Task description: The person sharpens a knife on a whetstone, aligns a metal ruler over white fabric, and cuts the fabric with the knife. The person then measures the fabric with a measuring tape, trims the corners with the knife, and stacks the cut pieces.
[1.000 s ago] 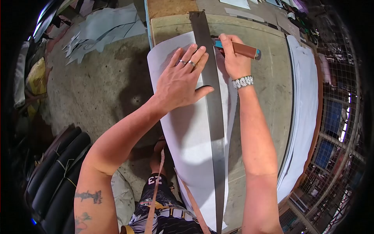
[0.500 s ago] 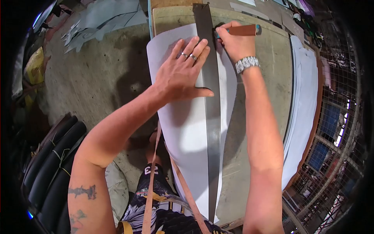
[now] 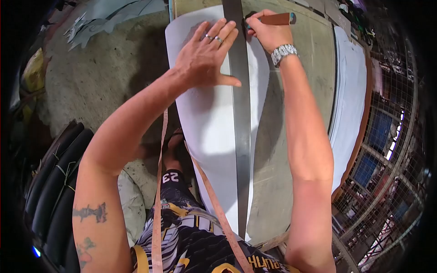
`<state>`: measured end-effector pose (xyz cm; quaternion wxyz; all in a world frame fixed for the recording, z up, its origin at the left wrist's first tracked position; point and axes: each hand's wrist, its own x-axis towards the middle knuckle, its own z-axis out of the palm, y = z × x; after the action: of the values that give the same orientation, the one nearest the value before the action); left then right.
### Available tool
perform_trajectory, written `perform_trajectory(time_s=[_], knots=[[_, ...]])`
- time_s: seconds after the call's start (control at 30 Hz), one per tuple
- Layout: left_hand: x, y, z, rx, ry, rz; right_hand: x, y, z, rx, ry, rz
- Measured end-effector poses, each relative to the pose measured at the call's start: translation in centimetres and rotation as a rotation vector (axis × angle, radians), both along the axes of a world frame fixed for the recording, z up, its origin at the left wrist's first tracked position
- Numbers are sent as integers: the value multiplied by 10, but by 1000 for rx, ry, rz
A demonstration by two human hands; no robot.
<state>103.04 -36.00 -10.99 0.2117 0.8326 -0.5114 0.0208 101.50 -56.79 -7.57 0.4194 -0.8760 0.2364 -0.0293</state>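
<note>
Along the bench [image 3: 273, 191], presses an empty, spread left hand [image 3: 203, 58] over a white sheet [image 3: 207, 136] and the metal ruler [image 3: 241, 118] atop it; beyond, curls the right hand [image 3: 274, 36] round a brown-handled tool [image 3: 276, 19], turned nearly level since a second ago, apparently following the ruler's edge.

floor [image 3: 102, 75]: grey, stained; right: wire mesh [image 3: 397, 172]; behind mesh: blue panels [image 3: 378, 120], bright gap [image 3: 394, 142]
</note>
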Motion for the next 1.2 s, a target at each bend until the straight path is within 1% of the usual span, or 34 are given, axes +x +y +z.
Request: perform_trajectory(time_s=[0.1,0.13,0.17,0.2,0.23,0.3,0.37,0.4,0.5,0.53,0.57,0.63,0.67,0.77,0.8,0.87,0.9,0.93,0.97,1.0,1.03,1.1,1.17,1.2], knots=[[0,-1,-5,-3,-20,3,-38,9,-1,-85,-38,60],[0,1,-3,0,-23,-4,-64,13,-3,-83,-29,61],[0,1,-2,-1,-31,-10,-91,24,4,-161,1,84],[0,0,-7,-86,-89,-7,-121,32,2,-188,-54,84],[0,2,-5,-44,-46,-25,-139,43,8,-189,6,8],[3,5,2,41,28,-60,-144,49,7,-82,-6,-75],[2,3,-4,-20,-36,-60,-143,44,2,-98,-41,-9],[-4,6,-7,-47,-64,-63,-143,39,-4,-205,-100,55],[-48,11,1,205,266,-9,-144,45,-8,-94,15,-37],[-85,27,-10,-169,-113,-25,-140,45,-1,-96,39,-33],[-115,36,-11,-144,-82,-20,-140,47,5,-93,68,-34],[-162,49,-7,-89,-21,-20,-139,42,-9,-249,-3,-17],[-165,47,-3,-44,-27,-12,-141,40,-16,-330,-32,-4],[-169,44,4,109,-15,-31,-153,49,-19,-297,-95,-41],[-170,44,3,124,-47,-47,-162,35,-53,-734,-92,165],[-168,46,4,120,-14,-63,-220,65,-7,-175,66,11],[-171,45,5,112,14,-68,-256,75,-14,-212,-95,38],[-174,44,7,161,46,-55,-290,89,-4,-199,-17,38],[-174,41,10,209,73,-43,-325,98,-1,-116,-63,15],[-173,40,10,259,101,-27,-356,105,-1,-226,-81,34],[-169,41,6,195,83,-30,-375,115,5,-197,6,-44],[-175,46,-11,79,56,-58,-382,121,6,-160,40,-130],[-225,64,-17,35,7,-29,-378,123,16,-152,55,-104],[-253,72,-15,8,-27,-21,-381,119,6,-178,-9,-83]])
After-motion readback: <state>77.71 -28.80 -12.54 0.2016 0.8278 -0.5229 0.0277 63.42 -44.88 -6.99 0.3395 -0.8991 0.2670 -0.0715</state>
